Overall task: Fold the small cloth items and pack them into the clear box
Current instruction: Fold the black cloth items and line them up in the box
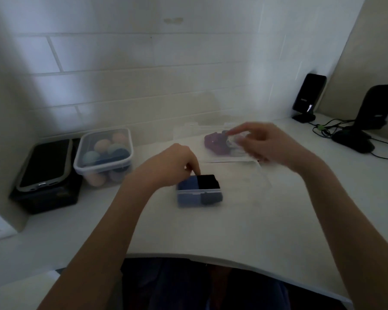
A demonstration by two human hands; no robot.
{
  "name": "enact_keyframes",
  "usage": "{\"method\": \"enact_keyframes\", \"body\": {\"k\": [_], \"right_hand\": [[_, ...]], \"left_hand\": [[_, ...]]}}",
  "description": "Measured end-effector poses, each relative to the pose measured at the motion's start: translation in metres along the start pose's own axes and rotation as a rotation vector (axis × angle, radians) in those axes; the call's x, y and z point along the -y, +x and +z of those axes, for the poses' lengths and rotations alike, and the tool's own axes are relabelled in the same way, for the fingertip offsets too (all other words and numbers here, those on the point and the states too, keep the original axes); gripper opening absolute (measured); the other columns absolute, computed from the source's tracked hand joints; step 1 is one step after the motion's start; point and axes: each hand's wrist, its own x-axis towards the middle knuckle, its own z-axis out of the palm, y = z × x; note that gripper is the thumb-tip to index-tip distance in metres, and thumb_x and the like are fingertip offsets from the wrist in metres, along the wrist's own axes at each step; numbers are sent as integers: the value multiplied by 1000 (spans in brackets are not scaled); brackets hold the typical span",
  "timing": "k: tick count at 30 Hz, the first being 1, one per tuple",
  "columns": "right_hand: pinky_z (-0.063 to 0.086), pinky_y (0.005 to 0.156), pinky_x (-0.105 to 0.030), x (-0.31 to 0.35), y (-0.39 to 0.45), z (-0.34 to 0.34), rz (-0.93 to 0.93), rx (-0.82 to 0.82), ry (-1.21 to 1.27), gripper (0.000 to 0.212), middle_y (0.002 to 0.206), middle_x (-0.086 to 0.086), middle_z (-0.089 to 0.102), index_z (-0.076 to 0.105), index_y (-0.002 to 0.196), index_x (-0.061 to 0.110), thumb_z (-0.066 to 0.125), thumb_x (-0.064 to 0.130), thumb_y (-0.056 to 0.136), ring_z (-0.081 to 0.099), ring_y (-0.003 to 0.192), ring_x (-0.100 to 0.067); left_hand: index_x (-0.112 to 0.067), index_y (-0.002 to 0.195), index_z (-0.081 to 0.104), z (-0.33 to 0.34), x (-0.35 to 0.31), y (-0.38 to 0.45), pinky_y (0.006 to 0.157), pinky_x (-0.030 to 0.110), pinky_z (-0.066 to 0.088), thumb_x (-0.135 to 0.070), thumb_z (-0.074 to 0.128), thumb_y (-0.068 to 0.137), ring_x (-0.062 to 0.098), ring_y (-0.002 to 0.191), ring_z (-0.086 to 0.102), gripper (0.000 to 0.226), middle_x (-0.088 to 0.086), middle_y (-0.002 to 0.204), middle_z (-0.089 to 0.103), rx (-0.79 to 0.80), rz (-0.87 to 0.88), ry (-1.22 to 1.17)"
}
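A small clear box (pixel 198 193) sits in the middle of the white table (pixel 233 231). It holds a folded blue cloth (pixel 188 184) on its left and a black cloth (pixel 208 181) on its right. My left hand (pixel 173 166) is curled at the box's back left corner, its fingertips pointing down onto the blue cloth. A purple cloth (pixel 214 143) lies crumpled farther back on a clear flat lid or sheet (pixel 233 170). My right hand (pixel 269 143) hovers just right of the purple cloth, blurred, fingers spread toward it, with something pale and clear under the thumb.
At the back left stands a lidded clear tub (pixel 103 153) of coloured balls, beside a phone (pixel 44 163) lying on a black box. Two black stands (pixel 308 97) (pixel 372 113) with cables occupy the back right corner. A tiled wall runs behind.
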Motion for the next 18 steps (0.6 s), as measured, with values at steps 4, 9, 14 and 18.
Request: {"method": "enact_keyframes", "body": {"k": [4,9,14,18], "right_hand": [[40,50,-18,-37,8,-38,73,-563,-234,28,86,-8,61,66,105,19,46,7,89,49,58,-12],[31,109,-43,-96,17,-37,387,-451,-460,53,140,-18,44,47,132,15,44,-5,83,45,124,-32],[40,97,-45,-123,24,-15,431,-330,-534,33,121,-23,57,59,115,8,49,4,83,51,112,-41],[39,77,-34,-120,28,-19,321,-462,-440,20,96,-22,64,68,94,4,67,5,74,58,93,-35]], "left_hand": [[-13,81,75,4,6,-6,80,26,51,13,51,73,15,84,63,36,6,91,71,-262,38,-235],[-13,76,74,16,9,-2,81,29,53,12,50,74,14,85,66,35,3,88,72,-404,28,-390],[-16,76,74,23,10,13,81,26,52,10,51,77,12,86,64,34,2,90,72,-381,40,-414],[-18,76,74,24,13,21,78,19,50,8,52,77,9,84,63,34,3,90,72,-374,63,-411]]}}
